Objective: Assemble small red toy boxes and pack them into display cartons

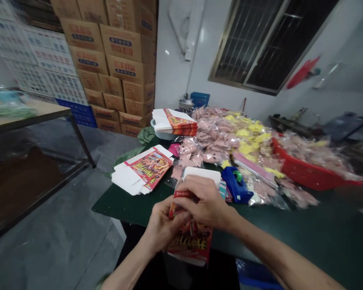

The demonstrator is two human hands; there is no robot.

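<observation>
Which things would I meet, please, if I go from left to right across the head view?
Side table, flat printed cartons, red box held between left hand and right hand, blue tape dispenser, red basin.

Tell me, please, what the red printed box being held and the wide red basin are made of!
The red printed box looks like thin, perhaps glossy cardboard: its printed side is flat, with a pale lower edge. The wide red basin is probably plastic, from its smooth wall and bright, even colour.
</observation>
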